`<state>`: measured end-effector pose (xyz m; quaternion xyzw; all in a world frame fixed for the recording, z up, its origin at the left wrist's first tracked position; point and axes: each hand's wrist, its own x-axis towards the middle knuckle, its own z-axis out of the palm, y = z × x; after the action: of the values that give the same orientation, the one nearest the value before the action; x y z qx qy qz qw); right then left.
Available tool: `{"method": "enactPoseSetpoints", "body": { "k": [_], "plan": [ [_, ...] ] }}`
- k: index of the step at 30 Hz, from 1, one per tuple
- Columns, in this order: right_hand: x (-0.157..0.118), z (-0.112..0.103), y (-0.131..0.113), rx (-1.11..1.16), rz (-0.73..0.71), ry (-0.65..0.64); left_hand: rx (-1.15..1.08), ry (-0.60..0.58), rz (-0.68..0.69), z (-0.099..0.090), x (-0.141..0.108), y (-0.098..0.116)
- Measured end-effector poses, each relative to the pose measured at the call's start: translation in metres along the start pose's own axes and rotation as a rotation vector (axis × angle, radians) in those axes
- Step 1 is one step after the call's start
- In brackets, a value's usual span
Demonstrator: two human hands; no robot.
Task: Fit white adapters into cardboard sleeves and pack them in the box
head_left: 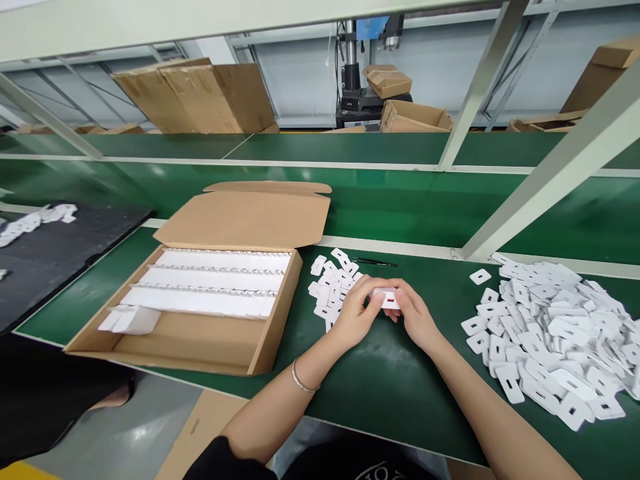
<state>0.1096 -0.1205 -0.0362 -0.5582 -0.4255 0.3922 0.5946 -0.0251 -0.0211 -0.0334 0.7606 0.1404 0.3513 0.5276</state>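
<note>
Between my left hand and my right hand is a white plastic plate with a small rectangular slot. Fingers and thumbs of both hands close on its two ends, above the green table. Whether it is one plate or a stack, I cannot tell. Just left of my left hand lies a small pile of similar white plates. A far larger heap of white plates spreads to the right of my right hand. Behind my hands rests a thin black tool, perhaps tweezers.
An open cardboard box on the left holds white rows and a short white block. A slanting metal post rises behind the heap. At far left is a black mat with white pieces. Part of a person shows below it.
</note>
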Motion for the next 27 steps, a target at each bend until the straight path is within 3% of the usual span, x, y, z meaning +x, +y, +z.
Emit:
{"method": "enactPoseSetpoints", "body": {
  "k": [6,16,21,27],
  "plan": [
    [0.001,-0.002,0.007,0.052,0.014,0.067,0.025,-0.097,-0.008,-0.004,0.0,-0.001],
    [-0.007,-0.006,0.001,-0.26,-0.219,0.046,0.015,-0.062,0.12,-0.003,-0.003,0.0],
    [-0.008,-0.009,-0.004,-0.443,-0.354,0.079,-0.014,-0.148,0.075,-0.005,-0.007,0.003],
    [-0.004,-0.014,-0.002,-0.501,-0.45,0.05,-0.036,-0.123,0.093,-0.003,-0.006,-0.002]
  ]
}}
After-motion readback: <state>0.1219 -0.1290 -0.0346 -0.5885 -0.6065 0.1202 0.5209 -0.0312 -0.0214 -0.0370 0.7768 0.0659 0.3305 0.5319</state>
